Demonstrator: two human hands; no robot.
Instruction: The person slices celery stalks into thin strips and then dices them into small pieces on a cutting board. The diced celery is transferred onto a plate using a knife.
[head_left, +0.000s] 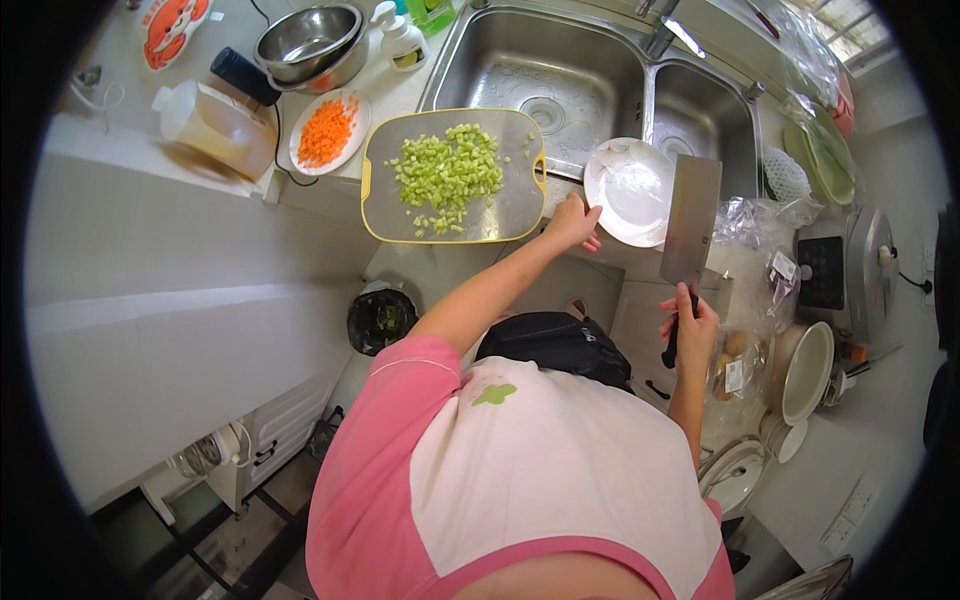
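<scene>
My right hand (691, 328) is closed around the black handle of a broad cleaver (692, 217), its blade pointing away from me over the counter edge by the plate. My left hand (576, 225) is between the cutting board and the white plate, fingers partly curled; whether it touches the plate rim I cannot tell. Diced pale green vegetable (450, 171) lies heaped on the yellow-rimmed cutting board (375, 142), with a few pieces apart at its right. The white plate (632, 187) bears no food and overlaps the sink's front edge. Diced carrot (326, 133) fills a small plate (354, 154) to the left.
A double steel sink (517, 67) lies behind the board. Steel bowls (307, 45), a pump bottle (401, 45) and a plastic jug (217, 127) stand left. Plastic bags (757, 225), a rice cooker (862, 270) and a large pot (802, 375) are right. A lined bin (381, 322) stands below.
</scene>
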